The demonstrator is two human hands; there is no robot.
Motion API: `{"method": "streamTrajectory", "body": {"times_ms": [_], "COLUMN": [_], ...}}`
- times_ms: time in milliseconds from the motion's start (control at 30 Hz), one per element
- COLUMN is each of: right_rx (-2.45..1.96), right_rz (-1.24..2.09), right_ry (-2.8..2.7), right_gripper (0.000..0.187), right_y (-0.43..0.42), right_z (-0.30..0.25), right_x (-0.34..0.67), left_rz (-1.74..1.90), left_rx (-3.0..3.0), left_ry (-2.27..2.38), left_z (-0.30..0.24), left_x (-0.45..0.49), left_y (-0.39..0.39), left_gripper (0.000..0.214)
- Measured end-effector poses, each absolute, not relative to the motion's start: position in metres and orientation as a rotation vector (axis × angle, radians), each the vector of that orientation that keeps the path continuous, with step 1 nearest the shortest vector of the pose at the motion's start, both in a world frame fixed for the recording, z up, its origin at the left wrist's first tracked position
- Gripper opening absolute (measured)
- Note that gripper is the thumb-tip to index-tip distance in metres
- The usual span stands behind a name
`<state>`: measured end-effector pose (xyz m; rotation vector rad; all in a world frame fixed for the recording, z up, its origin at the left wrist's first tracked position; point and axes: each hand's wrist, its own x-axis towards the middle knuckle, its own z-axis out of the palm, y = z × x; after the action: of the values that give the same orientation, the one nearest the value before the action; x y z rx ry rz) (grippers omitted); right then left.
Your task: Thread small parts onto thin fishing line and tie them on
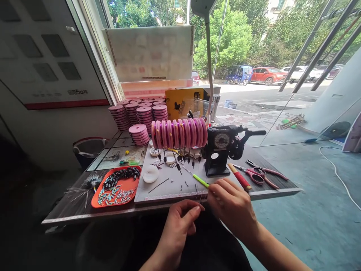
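Note:
My left hand (180, 220) is closed in a pinch, thumb against forefinger, just in front of the table edge. A faint thin line seems to run up from its fingertips. My right hand (232, 201) is curled, with its fingers pressed together at the table's front edge; what they hold is hidden. A green-handled tool (200, 180) with a thin metal tip reaches to the right fingertips; whether it is gripped or lies behind them, I cannot tell. Beyond, a row of pink foam spools (179, 133) sits on a black hand-crank winder (221, 146), with small dark weights hanging below.
Left of the white board lies an orange tray (96, 199) of beads and small tubes. Stacked pink spools (138, 133) stand behind. Scissors (255, 175), pliers (270, 175) and a red-wrapped stick (239, 177) lie at right. A round white dish (150, 174) and a lamp post (210, 67) are nearby.

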<state>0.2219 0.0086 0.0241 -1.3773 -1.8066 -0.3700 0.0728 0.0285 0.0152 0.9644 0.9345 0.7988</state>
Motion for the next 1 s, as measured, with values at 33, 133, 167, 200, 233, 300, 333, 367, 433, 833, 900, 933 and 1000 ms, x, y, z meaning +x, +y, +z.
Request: {"method": "streamTrajectory", "body": {"times_ms": [33,133,167,200,233,300,333,367,433,833,900,933,1000], "right_rx": [-1.378,-1.383,-1.385,-1.386,-1.388,-1.388,-1.386,-1.384,-1.382,-1.410,-1.434,-1.455,-1.508], "right_rz": [-0.362,-0.363,-0.368,-0.371,-0.371,-0.365,-0.364,-0.362,-0.359,-0.254,-0.170,-0.110,0.020], "right_ry": [-1.808,-1.815,-1.812,-1.806,-1.798,-1.787,-1.785,-1.788,-1.791,-1.761,-1.736,-1.724,-1.703], "right_gripper": [0.026,0.027,0.027,0.027,0.027,0.028,0.028,0.027,0.027,0.023,0.022,0.021,0.019], "right_y": [0.008,0.008,0.008,0.008,0.008,0.007,0.007,0.007,0.007,0.003,0.002,0.000,-0.003], "right_z": [0.024,0.023,0.023,0.023,0.022,0.022,0.022,0.022,0.023,0.017,0.015,0.013,0.010], "right_x": [0.222,0.222,0.222,0.222,0.222,0.222,0.222,0.222,0.222,0.224,0.225,0.226,0.227], "left_rz": [0.800,0.811,0.815,0.819,0.820,0.819,0.818,0.817,0.813,0.798,0.806,0.810,0.821], "left_rx": [0.936,0.846,0.834,0.832,0.839,0.860,0.867,0.877,0.921,1.051,1.049,1.046,1.037], "left_ry": [0.932,0.903,0.898,0.899,0.904,0.913,0.914,0.913,0.907,0.932,0.928,0.923,0.913], "left_z": [0.016,0.014,0.013,0.013,0.012,0.011,0.010,0.010,0.008,0.004,0.005,0.006,0.007], "left_x": [0.073,0.072,0.070,0.069,0.068,0.066,0.065,0.064,0.063,0.064,0.064,0.065,0.066], "left_y": [0.028,0.026,0.025,0.024,0.024,0.023,0.022,0.022,0.022,0.026,0.025,0.025,0.025], "left_gripper": [0.019,0.016,0.015,0.015,0.016,0.017,0.016,0.015,0.013,0.014,0.015,0.015,0.016]}}
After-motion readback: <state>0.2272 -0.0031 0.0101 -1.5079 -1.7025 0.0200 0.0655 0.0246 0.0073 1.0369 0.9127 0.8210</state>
